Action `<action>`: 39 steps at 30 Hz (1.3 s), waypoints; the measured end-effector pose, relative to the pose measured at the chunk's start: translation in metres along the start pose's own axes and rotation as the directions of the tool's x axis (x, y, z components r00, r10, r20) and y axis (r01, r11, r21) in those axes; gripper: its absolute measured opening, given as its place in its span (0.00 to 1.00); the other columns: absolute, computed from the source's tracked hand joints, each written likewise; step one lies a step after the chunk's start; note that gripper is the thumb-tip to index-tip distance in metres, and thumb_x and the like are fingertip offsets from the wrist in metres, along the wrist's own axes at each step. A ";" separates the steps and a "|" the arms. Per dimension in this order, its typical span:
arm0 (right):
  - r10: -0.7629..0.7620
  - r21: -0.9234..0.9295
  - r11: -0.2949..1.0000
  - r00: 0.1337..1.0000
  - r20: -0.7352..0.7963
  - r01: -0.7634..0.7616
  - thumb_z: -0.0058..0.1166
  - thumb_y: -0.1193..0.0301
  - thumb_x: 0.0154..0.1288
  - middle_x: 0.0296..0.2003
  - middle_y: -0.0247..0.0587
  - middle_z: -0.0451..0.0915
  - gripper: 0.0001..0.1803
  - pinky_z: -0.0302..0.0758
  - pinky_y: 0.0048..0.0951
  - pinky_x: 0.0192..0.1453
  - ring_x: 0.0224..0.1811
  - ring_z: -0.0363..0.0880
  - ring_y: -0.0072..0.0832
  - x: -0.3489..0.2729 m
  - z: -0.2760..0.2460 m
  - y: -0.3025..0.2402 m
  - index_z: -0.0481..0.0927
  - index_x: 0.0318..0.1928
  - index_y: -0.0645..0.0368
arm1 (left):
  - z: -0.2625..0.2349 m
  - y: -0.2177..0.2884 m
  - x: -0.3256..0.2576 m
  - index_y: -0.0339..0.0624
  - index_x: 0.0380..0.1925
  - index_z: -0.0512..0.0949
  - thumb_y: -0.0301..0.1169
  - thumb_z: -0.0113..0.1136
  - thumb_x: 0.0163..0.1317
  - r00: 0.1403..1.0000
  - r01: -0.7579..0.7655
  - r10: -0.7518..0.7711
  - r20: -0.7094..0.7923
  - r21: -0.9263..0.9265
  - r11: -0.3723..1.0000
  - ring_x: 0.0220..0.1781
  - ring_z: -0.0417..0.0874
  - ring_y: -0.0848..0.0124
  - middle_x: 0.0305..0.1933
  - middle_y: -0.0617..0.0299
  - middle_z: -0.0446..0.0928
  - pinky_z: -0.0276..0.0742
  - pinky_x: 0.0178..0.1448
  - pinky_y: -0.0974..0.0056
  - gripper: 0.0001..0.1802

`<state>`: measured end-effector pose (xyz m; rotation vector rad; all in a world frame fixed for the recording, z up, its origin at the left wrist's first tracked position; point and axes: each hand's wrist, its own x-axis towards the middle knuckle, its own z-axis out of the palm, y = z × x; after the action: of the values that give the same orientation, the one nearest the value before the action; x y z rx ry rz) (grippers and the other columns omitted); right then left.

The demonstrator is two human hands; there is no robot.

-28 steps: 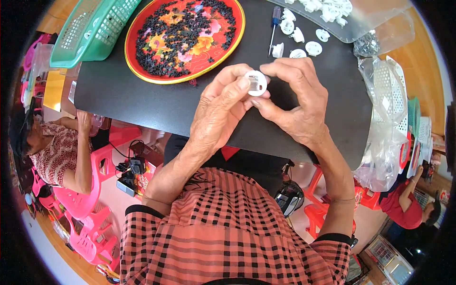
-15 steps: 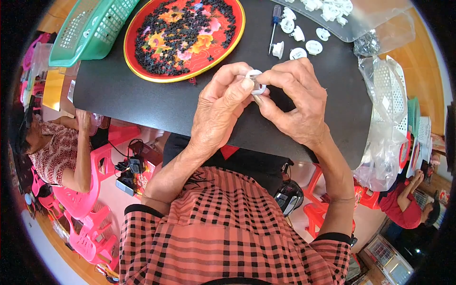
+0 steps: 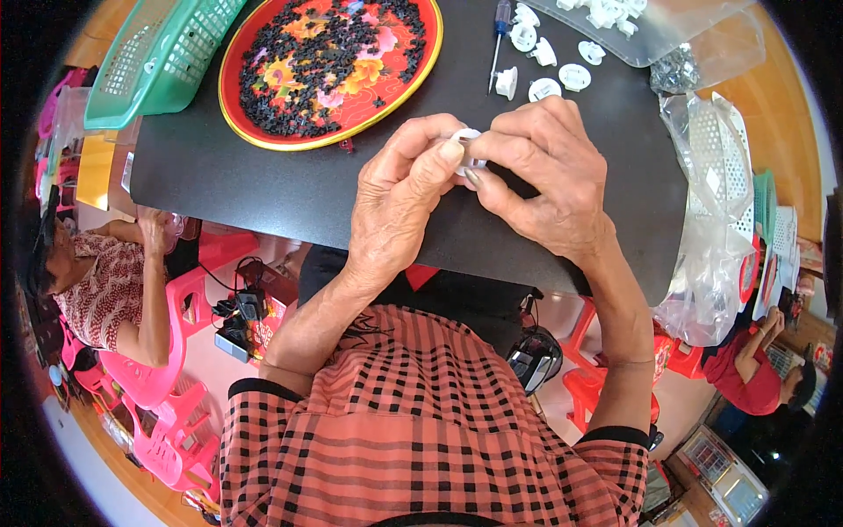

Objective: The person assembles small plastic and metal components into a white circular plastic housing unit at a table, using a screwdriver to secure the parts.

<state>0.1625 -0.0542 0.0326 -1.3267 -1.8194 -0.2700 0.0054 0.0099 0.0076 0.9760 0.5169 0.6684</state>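
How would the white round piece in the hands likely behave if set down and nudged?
The white round piece is probably light, being small enough for the left hand to hold in a pinch. It looks like moulded plastic, so likely stiff. Nudged, it may tip or roll: similar white pieces nearby have round rims.

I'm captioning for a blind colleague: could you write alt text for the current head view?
A person's left hand holds a small white plastic part above a black table, the right hand touching it with thumb and forefinger. Beyond them are a red floral tray scattered with small black pieces, a blue-handled screwdriver and more white parts.
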 end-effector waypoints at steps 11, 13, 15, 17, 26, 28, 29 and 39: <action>0.148 0.142 0.978 0.989 0.029 -0.150 0.67 0.76 0.36 0.30 0.30 0.75 0.18 0.67 0.27 0.37 0.31 0.71 0.27 0.000 0.000 -0.004 0.81 0.34 0.53 | -0.001 0.003 0.002 0.34 0.48 0.70 0.35 0.49 0.68 0.991 0.071 -0.029 0.132 -0.330 0.941 0.35 0.78 0.70 0.36 0.58 0.75 0.75 0.44 0.66 0.16; 0.124 0.128 0.984 0.992 0.024 -0.126 0.67 0.76 0.36 0.30 0.30 0.75 0.18 0.66 0.27 0.38 0.31 0.71 0.27 0.000 0.000 -0.003 0.81 0.34 0.53 | -0.001 0.003 0.001 0.34 0.48 0.70 0.36 0.48 0.68 0.990 0.073 -0.029 0.140 -0.323 0.944 0.35 0.78 0.70 0.36 0.58 0.75 0.75 0.44 0.66 0.16; 0.120 0.156 0.980 0.992 0.028 -0.123 0.67 0.76 0.36 0.30 0.30 0.75 0.17 0.66 0.27 0.37 0.31 0.70 0.27 -0.001 0.000 -0.002 0.81 0.34 0.53 | 0.000 0.003 0.001 0.34 0.49 0.70 0.36 0.49 0.68 0.993 0.070 -0.035 0.116 -0.317 0.946 0.35 0.78 0.70 0.36 0.58 0.76 0.75 0.44 0.67 0.17; 0.159 0.197 0.966 0.986 0.047 -0.165 0.67 0.76 0.37 0.30 0.30 0.75 0.17 0.66 0.28 0.37 0.31 0.70 0.27 0.000 -0.001 -0.003 0.81 0.34 0.53 | 0.000 0.003 0.001 0.34 0.48 0.70 0.36 0.49 0.68 0.993 0.069 -0.036 0.113 -0.303 0.950 0.34 0.78 0.70 0.35 0.58 0.76 0.75 0.43 0.67 0.17; 0.185 0.190 0.963 0.982 0.044 -0.189 0.64 0.79 0.40 0.31 0.32 0.75 0.13 0.67 0.28 0.38 0.32 0.71 0.27 -0.001 0.002 -0.005 0.81 0.31 0.56 | 0.001 0.001 -0.001 0.32 0.46 0.72 0.34 0.51 0.67 0.999 0.012 -0.007 0.046 -0.110 0.994 0.32 0.77 0.72 0.34 0.58 0.75 0.75 0.40 0.69 0.15; 0.180 0.187 0.965 0.983 0.038 -0.184 0.63 0.81 0.40 0.31 0.33 0.76 0.13 0.67 0.28 0.37 0.33 0.72 0.28 0.000 0.002 -0.004 0.81 0.31 0.56 | 0.003 0.002 0.000 0.32 0.46 0.72 0.34 0.51 0.67 0.996 0.000 0.021 0.086 -0.243 0.970 0.33 0.77 0.72 0.34 0.59 0.75 0.76 0.41 0.69 0.15; 0.142 0.155 0.977 0.990 0.023 -0.144 0.63 0.81 0.40 0.31 0.33 0.76 0.13 0.67 0.28 0.37 0.33 0.72 0.28 -0.001 0.001 -0.003 0.81 0.31 0.56 | 0.004 0.001 0.000 0.33 0.46 0.72 0.34 0.51 0.67 0.996 0.011 0.013 0.084 -0.275 0.961 0.33 0.77 0.72 0.34 0.59 0.75 0.76 0.41 0.69 0.15; 0.190 0.187 0.962 0.979 0.071 -0.201 0.64 0.78 0.40 0.35 0.36 0.77 0.15 0.70 0.30 0.42 0.36 0.73 0.32 0.001 -0.005 -0.008 0.80 0.34 0.57 | 0.005 -0.001 0.001 0.35 0.43 0.72 0.35 0.50 0.68 0.995 -0.026 0.045 0.084 -0.212 0.977 0.31 0.76 0.76 0.32 0.61 0.74 0.74 0.38 0.72 0.13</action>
<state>0.1581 -0.0597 0.0383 -1.3729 -1.6939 0.0476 0.0093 0.0074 0.0091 0.8117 0.3437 0.6939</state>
